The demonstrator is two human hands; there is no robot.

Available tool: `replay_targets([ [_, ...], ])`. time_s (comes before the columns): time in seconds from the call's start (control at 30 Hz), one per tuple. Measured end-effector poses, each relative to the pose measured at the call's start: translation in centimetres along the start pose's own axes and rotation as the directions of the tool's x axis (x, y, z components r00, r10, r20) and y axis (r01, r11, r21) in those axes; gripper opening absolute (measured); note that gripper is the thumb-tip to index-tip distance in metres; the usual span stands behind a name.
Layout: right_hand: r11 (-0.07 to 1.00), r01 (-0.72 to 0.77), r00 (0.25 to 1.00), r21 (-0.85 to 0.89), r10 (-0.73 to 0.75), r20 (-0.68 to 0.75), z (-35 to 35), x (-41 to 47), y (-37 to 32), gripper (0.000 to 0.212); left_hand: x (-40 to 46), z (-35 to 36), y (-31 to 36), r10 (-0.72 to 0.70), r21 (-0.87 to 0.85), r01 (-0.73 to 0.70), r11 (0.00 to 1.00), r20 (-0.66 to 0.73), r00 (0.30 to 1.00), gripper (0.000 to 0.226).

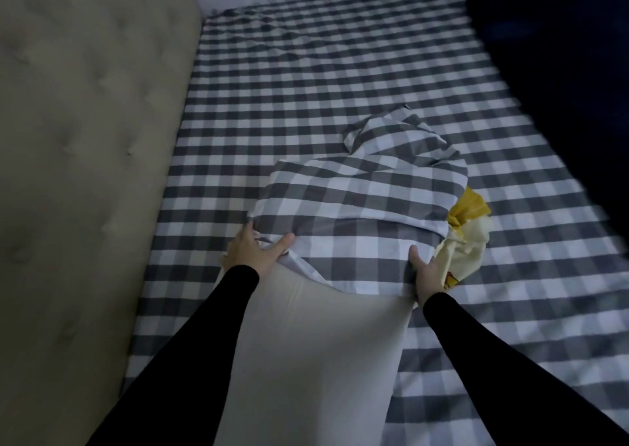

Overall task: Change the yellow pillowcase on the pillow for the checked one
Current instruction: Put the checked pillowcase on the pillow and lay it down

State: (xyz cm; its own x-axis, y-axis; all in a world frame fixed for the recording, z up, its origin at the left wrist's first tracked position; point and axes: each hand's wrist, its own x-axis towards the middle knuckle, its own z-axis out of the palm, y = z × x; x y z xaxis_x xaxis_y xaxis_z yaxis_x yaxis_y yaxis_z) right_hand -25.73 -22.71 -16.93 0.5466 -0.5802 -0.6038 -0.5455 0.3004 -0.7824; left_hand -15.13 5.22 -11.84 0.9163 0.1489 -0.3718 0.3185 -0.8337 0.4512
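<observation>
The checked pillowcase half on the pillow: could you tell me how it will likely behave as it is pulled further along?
The checked pillowcase is probably floppy and light: its far end lies crumpled. It will likely bunch rather than slide evenly, since folds gather where the left hand and right hand grip its opening over the white pillow.

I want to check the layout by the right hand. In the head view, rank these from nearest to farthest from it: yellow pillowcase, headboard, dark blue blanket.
From the right hand:
1. Yellow pillowcase, touching its right side.
2. Dark blue blanket, far right.
3. Headboard, far left.
</observation>
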Motion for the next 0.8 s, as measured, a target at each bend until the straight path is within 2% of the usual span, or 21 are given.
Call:
replay_targets([
  [0.07, 0.998, 0.057, 0.998, -0.037, -0.057, -0.006, 0.9, -0.4, -0.1, 0.078, 0.5, -0.5, -1.0, -0.047, -0.045, 0.05, 0.998, 0.065, 0.997, 0.108],
  [0.2, 0.994, 0.036, 0.996, -0.103, -0.027, 0.088, 1.5, -2.5, 0.1, 0.091, 0.3, -1.3, -3.4, -0.112, -0.13, 0.138, 0.982, 0.194, 0.975, 0.093],
  [0.3, 0.957, 0.006, 0.993, -0.29, 0.03, 0.119, 0.8, -4.3, 1.1, 0.092, -0.4, -1.5, -4.3, -0.097, -0.165, 0.138, 0.977, 0.236, 0.967, 0.087],
  [0.37, 0.911, -0.007, 0.981, -0.413, 0.086, 0.172, 0.0, -5.8, 2.6, 0.101, -0.8, -1.6, -4.4, -0.085, -0.165, 0.127, 0.978, 0.238, 0.967, 0.085],
  [0.47, 0.837, 0.016, 0.951, -0.548, 0.157, 0.267, -2.1, -6.8, 4.2, 0.11, -1.7, -1.7, -4.6, -0.065, -0.135, 0.101, 0.986, 0.249, 0.966, 0.08],
  [0.53, 0.806, 0.006, 0.939, -0.591, 0.2, 0.281, -3.5, -6.6, 3.9, 0.111, -2.4, -1.8, -4.7, -0.048, -0.126, 0.084, 0.988, 0.265, 0.963, 0.076],
  [0.6, 0.88, -0.078, 0.963, -0.468, 0.188, 0.194, -4.1, -5.5, 3.3, 0.11, -2.4, -2.1, -4.4, -0.016, -0.13, 0.049, 0.99, 0.245, 0.969, 0.071],
  [0.67, 0.973, -0.134, 0.987, -0.189, 0.149, 0.067, -3.7, -4.5, 2.5, 0.122, -1.9, -2.7, -3.5, 0.023, -0.151, 0.004, 0.988, 0.176, 0.984, 0.068],
  [0.73, 0.988, -0.151, 0.987, -0.014, 0.151, 0.061, -2.4, -5.2, 1.6, 0.113, -1.1, -3.0, -2.2, 0.011, -0.216, 0.017, 0.976, 0.125, 0.992, 0.081],
  [0.8, 0.987, -0.153, 0.987, 0.046, 0.15, 0.051, -1.2, -5.3, 2.6, 0.108, -0.3, -2.7, -1.1, -0.049, -0.28, 0.09, 0.956, 0.15, 0.987, 0.095],
])
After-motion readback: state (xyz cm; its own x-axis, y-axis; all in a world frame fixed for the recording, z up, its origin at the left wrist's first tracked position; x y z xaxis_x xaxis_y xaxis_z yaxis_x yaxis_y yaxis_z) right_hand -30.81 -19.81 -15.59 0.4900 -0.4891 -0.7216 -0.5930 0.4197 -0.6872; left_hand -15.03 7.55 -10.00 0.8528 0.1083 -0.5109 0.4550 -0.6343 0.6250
